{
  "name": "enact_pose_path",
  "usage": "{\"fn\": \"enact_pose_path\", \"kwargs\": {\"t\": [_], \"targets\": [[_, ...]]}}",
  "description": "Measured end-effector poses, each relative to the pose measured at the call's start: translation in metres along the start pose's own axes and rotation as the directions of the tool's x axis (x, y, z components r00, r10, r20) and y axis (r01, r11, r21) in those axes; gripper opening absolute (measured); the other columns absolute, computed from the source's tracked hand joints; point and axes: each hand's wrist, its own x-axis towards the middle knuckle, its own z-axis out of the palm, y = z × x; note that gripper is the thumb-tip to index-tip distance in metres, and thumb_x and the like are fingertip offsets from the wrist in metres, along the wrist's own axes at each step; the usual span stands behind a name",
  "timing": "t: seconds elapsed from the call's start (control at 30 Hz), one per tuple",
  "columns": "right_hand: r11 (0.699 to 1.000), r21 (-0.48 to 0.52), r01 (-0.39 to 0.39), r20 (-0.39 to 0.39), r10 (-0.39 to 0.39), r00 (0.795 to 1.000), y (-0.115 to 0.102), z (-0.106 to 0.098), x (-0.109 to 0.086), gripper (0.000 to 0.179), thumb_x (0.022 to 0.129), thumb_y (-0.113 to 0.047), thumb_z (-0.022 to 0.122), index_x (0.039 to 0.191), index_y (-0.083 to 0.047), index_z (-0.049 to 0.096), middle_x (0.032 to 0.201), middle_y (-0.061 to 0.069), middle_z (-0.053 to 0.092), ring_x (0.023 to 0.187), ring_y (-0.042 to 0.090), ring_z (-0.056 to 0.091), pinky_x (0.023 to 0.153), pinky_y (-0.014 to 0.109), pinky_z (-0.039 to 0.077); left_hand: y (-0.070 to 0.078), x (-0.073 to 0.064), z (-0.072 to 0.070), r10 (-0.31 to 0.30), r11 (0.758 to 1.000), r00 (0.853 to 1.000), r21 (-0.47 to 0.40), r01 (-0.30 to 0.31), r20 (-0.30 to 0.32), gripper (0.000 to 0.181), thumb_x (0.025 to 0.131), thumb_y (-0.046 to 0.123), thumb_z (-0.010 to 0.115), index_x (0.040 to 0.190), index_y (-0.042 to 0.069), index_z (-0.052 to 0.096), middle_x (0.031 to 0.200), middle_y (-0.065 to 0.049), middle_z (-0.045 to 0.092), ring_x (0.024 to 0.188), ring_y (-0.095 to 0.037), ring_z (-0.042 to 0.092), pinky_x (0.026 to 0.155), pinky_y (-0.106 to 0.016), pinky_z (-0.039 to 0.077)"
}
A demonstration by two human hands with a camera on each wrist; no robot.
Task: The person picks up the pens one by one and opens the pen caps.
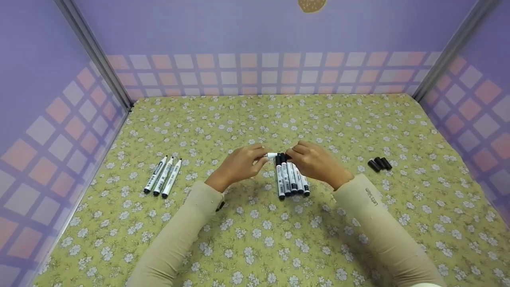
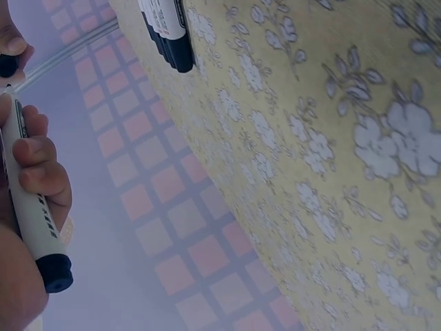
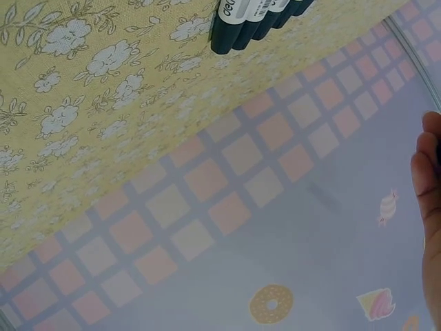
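Observation:
My left hand point(image 1: 243, 161) grips a whiteboard marker point(image 2: 33, 200), its white barrel lying along the curled fingers and its dark end cap by the palm. The marker's tip is bare and points at my right hand point(image 1: 312, 162). That hand pinches a black cap point(image 2: 8, 65), held a short way off the tip. Below and between the hands, several capped markers point(image 1: 293, 181) lie side by side on the tablecloth, black caps toward the far side. In the right wrist view only the edge of the right hand's fingers point(image 3: 428, 172) shows.
Three uncapped markers point(image 1: 171, 177) lie in a row on the left, tips pointing away. Three loose black caps point(image 1: 379, 164) sit together on the right. A flowered yellow-green cloth point(image 1: 255, 239) covers the table, enclosed by purple panels point(image 1: 239, 32) at the back and sides.

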Motion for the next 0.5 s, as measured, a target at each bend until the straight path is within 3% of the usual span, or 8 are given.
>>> {"fn": "enact_pose_path", "kwargs": {"t": [0.23,0.5], "targets": [[1.0,0.009,0.005,-0.023,-0.005,1.0,0.002,0.0,-0.003,0.014,0.084,-0.008,0.073,0.095,0.0,0.072,0.083,0.01,0.067,0.072,0.02,0.061,0.065,0.028,0.053,-0.011,-0.008,-0.006,-0.084,0.996,0.996,-0.007,0.085,0.011,0.035,0.101,0.026,0.052,0.128,0.006,0.062,0.111,-0.009,0.063,0.094,-0.019,0.065,0.081,-0.035,0.054],[0.999,0.032,-0.013,-0.023,0.014,1.0,0.004,0.001,-0.005,0.014,0.084,-0.005,0.072,0.097,0.0,0.071,0.084,0.011,0.067,0.073,0.02,0.063,0.066,0.027,0.054,-0.024,-0.015,-0.017,-0.23,0.97,0.973,-0.077,0.23,0.001,0.036,0.099,0.026,0.055,0.128,0.007,0.061,0.114,-0.01,0.062,0.101,-0.022,0.064,0.087,-0.039,0.053]]}}
